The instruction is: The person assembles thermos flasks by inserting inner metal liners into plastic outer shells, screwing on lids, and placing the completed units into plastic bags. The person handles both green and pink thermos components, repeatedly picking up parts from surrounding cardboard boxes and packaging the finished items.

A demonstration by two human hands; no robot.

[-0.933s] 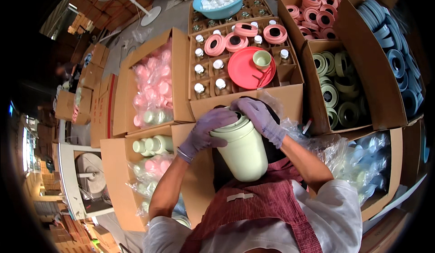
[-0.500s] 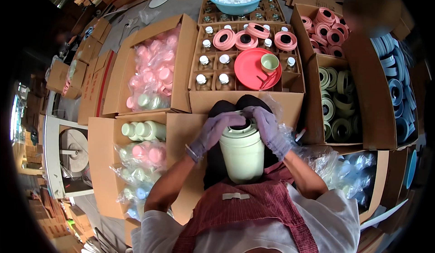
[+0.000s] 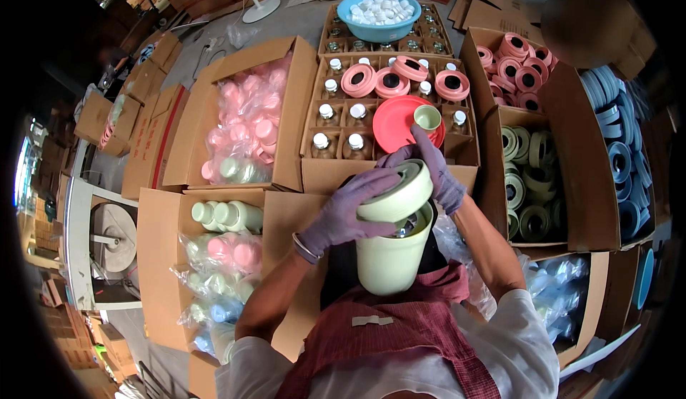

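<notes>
A pale green ring-shaped collar is tilted above a pale green flask body standing upright between my thighs. My left hand, in a purple glove, grips the collar's left side, thumb below its edge and fingers over the top. My right hand, gloved too, is against the collar's far right side. One of its fingers stretches toward a small green cup on a red plate. Through the gap under the collar shows a shiny, glass-like liner. The right thumb is hidden.
Ahead, a divided carton holds white-capped bottles, with pink collars on top. Behind it sits a blue basin of white caps. Boxes of pink, green and blue collars stand right; cartons of bagged pink parts and flask bodies stand left.
The collar has come up off the flask body's mouth and tilted, exposing the liner. My left hand has shifted to its side; a right finger now extends toward the cup.
</notes>
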